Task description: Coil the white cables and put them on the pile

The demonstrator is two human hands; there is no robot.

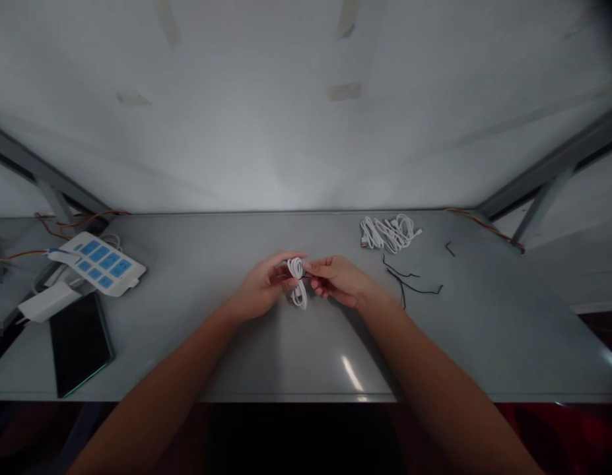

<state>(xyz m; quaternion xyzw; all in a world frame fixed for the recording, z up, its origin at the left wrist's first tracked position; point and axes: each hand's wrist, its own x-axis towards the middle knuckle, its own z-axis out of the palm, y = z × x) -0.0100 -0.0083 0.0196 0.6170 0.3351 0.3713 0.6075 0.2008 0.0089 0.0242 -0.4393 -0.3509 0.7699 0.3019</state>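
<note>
My left hand and my right hand meet above the middle of the grey table. Between them, a small coil of white cable hangs in a narrow loop, pinched by the fingers of both hands. A short dark piece shows at the coil's right side, next to my right fingertips; it is too small to name. Part of the coil is hidden behind my fingers.
A bundle of white cables and thin black wires lie right of my hands. On the left are a blue-and-white power strip, a white adapter and a dark-screened tablet. Coloured wires trail at the far left.
</note>
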